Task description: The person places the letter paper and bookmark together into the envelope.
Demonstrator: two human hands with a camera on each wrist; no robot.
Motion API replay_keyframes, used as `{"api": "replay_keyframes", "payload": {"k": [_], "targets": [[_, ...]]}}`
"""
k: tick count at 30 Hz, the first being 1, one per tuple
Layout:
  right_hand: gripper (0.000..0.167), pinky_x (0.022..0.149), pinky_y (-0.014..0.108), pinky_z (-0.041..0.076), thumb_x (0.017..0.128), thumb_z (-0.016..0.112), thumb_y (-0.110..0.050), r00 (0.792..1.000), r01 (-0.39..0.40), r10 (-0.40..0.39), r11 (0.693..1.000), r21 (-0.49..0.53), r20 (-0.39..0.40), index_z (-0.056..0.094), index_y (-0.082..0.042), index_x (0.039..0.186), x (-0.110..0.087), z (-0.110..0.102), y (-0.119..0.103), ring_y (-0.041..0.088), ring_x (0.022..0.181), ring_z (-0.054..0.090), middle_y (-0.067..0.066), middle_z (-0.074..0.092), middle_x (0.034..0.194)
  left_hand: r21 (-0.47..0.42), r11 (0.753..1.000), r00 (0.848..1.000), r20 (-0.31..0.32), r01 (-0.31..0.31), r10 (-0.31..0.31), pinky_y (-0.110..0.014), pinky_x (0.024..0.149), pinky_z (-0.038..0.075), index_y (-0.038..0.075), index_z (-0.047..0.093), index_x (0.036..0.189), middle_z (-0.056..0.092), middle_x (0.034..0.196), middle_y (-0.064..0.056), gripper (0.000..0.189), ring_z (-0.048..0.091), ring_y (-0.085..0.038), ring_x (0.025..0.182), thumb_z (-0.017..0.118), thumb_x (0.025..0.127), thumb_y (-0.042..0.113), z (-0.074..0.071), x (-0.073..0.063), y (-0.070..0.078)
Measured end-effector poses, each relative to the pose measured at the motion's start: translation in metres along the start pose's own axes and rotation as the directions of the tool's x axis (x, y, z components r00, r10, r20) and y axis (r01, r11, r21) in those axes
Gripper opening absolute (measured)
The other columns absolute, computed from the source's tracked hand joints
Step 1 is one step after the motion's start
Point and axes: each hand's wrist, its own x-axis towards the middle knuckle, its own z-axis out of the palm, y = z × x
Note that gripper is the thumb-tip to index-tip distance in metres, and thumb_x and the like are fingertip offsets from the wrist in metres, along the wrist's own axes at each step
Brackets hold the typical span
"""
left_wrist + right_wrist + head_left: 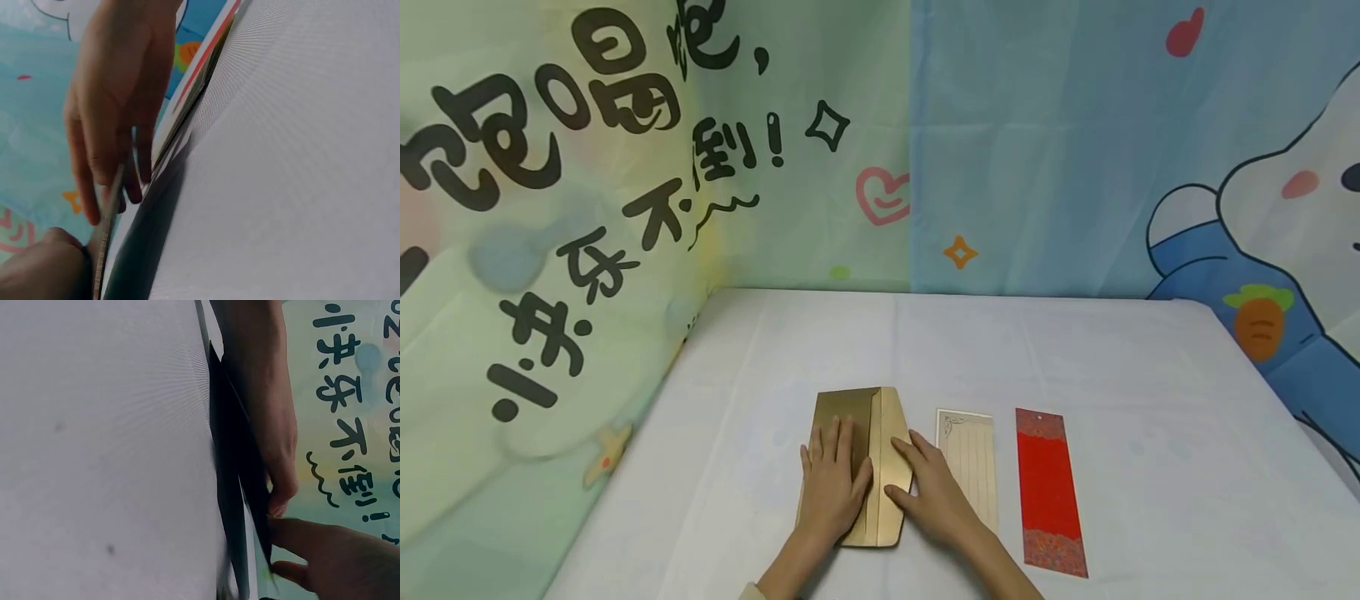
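Observation:
A gold envelope (841, 407) lies lengthwise on the white table, its lighter flap (887, 525) turned out to the right. My left hand (829, 492) rests flat on the envelope's body, fingers spread and pointing away. At the flap's right edge, my right hand (928, 492) has its thumb and index finger on the upper face. The left wrist view shows the flap's thin edge (103, 256) raised, with fingers of the right hand (125, 94) on either side of it. From the right wrist view, the dark underside (247, 469) stands off the table.
A cream lined card (973, 458) lies just right of the right hand, partly covered by it. Farther right is a red bookmark-like strip (1048, 483) with patterned ends. Printed cloth (1030, 150) hangs behind and at the left of the white tabletop (805, 342).

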Motion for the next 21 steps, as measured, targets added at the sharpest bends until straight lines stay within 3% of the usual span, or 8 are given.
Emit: {"api": "replay_keyframes", "payload": {"k": [2, 4, 7, 10, 15, 17, 19, 21], "targets": [[0.056, 0.091, 0.045, 0.04, 0.078, 0.072, -0.016, 1.0, -0.003, 0.005, 0.995, 0.101, -0.024, 0.052, -0.006, 0.128, 0.003, -0.001, 0.0, 0.03, 0.113, 0.049, 0.018, 0.047, 0.129, -0.015, 1.0, 1.0, -0.015, 0.005, -0.006, -0.064, 0.098, 0.019, 0.008, 0.028, 0.144, 0.032, 0.144, -0.019, 0.063, 0.021, -0.046, 0.131, 0.049, 0.092, 0.036, -0.002, 0.001, 0.0], [0.051, 0.073, 0.032, 0.048, 0.078, 0.072, -0.012, 1.0, -0.025, 0.025, 0.979, 0.202, 0.005, 0.055, -0.01, 0.125, 0.007, -0.002, 0.001, 0.017, 0.084, 0.057, 0.008, 0.059, 0.102, -0.027, 1.0, 1.0, -0.026, 0.009, -0.009, -0.063, 0.098, 0.021, 0.007, 0.028, 0.144, 0.033, 0.144, -0.019, 0.063, 0.023, -0.047, 0.13, 0.05, 0.092, 0.035, -0.004, 0.001, 0.0], [0.05, 0.046, 0.019, 0.037, 0.08, 0.068, -0.008, 0.989, -0.102, 0.051, 0.918, 0.384, 0.141, 0.053, -0.011, 0.128, 0.011, -0.003, 0.005, 0.004, 0.049, 0.041, -0.005, 0.05, 0.064, -0.049, 0.999, 0.999, -0.029, 0.021, -0.022, -0.062, 0.098, 0.022, 0.006, 0.027, 0.144, 0.034, 0.143, -0.019, 0.064, 0.025, -0.047, 0.129, 0.051, 0.092, 0.033, -0.006, 0.002, 0.0], [0.055, 0.04, 0.017, 0.029, 0.083, 0.065, -0.006, 0.962, -0.191, 0.06, 0.846, 0.498, 0.266, 0.046, -0.01, 0.135, 0.014, -0.004, 0.01, 0.003, 0.041, 0.03, -0.006, 0.036, 0.051, -0.047, 0.999, 0.999, -0.02, 0.025, -0.026, -0.062, 0.097, 0.024, 0.007, 0.026, 0.145, 0.035, 0.142, -0.02, 0.065, 0.026, -0.048, 0.128, 0.051, 0.091, 0.034, -0.006, 0.002, 0.0], [0.068, 0.062, 0.025, 0.05, 0.084, 0.06, 0.0, 0.945, -0.25, 0.033, 0.717, 0.65, 0.326, 0.029, -0.009, 0.145, 0.012, -0.002, 0.013, 0.015, 0.069, 0.062, 0.015, 0.061, 0.093, -0.039, 0.999, 1.0, -0.002, 0.015, -0.016, -0.062, 0.097, 0.024, 0.008, 0.022, 0.146, 0.035, 0.142, -0.02, 0.067, 0.027, -0.048, 0.128, 0.051, 0.091, 0.035, -0.007, 0.002, 0.0], [0.072, 0.073, 0.032, 0.051, 0.085, 0.058, 0.003, 0.942, -0.267, 0.021, 0.657, 0.706, 0.336, 0.024, -0.01, 0.147, 0.011, -0.002, 0.014, 0.026, 0.088, 0.064, 0.026, 0.055, 0.117, -0.047, 0.999, 1.0, -0.006, 0.012, -0.012, -0.062, 0.097, 0.025, 0.009, 0.022, 0.146, 0.036, 0.141, -0.02, 0.068, 0.028, -0.047, 0.127, 0.051, 0.091, 0.035, -0.009, 0.003, 0.0], [0.075, 0.076, 0.037, 0.051, 0.085, 0.055, 0.006, 0.939, -0.281, 0.013, 0.608, 0.743, 0.345, 0.02, -0.013, 0.148, 0.011, -0.001, 0.015, 0.031, 0.095, 0.063, 0.032, 0.048, 0.125, -0.057, 0.998, 1.0, -0.026, 0.006, -0.007, -0.061, 0.096, 0.026, 0.008, 0.023, 0.146, 0.037, 0.14, -0.021, 0.069, 0.03, -0.048, 0.126, 0.053, 0.09, 0.036, -0.011, 0.004, -0.001], [0.077, 0.076, 0.037, 0.051, 0.084, 0.055, 0.008, 0.939, -0.282, 0.01, 0.591, 0.756, 0.343, 0.019, -0.015, 0.148, 0.012, -0.001, 0.016, 0.03, 0.096, 0.062, 0.032, 0.04, 0.133, -0.06, 0.998, 0.999, -0.048, 0.0, -0.003, -0.06, 0.096, 0.028, 0.008, 0.024, 0.145, 0.038, 0.139, -0.021, 0.07, 0.031, -0.048, 0.125, 0.054, 0.089, 0.037, -0.013, 0.004, -0.001]]}}
